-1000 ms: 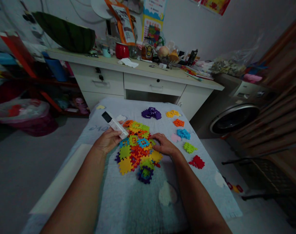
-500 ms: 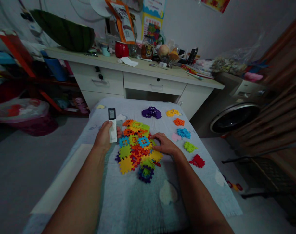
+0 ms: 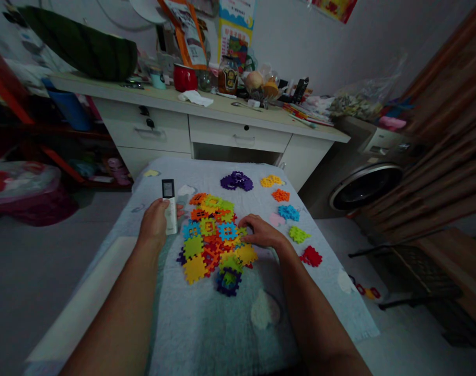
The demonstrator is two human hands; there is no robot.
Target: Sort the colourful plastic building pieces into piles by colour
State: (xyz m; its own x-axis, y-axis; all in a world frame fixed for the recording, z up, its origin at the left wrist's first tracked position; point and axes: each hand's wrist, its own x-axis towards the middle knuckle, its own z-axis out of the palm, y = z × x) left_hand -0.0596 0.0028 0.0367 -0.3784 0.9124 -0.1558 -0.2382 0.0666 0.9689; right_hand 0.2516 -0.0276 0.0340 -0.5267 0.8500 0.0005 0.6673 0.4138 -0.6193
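A white remote control with a dark-framed display stands upright in my left hand, which is closed around it just left of the pile. In the middle of the cloth-covered table lies a heap of interlocking plastic tiles in yellow, orange, green, blue, red and purple. My right hand rests at the right edge of this heap, thumb and fingers curled about a green tile. Below it are a solid yellow tile and a dark purple frame tile.
Sorted pieces lie along the far and right sides: purple, yellow, orange, blue, green and red. Beyond the table stands a cluttered white cabinet; at right, a washing machine.
The whole view has shifted a little, so the table and pile appear further left. My left hand, with the remote, has drawn slightly away from the pile. My right hand stays at the pile's right edge.
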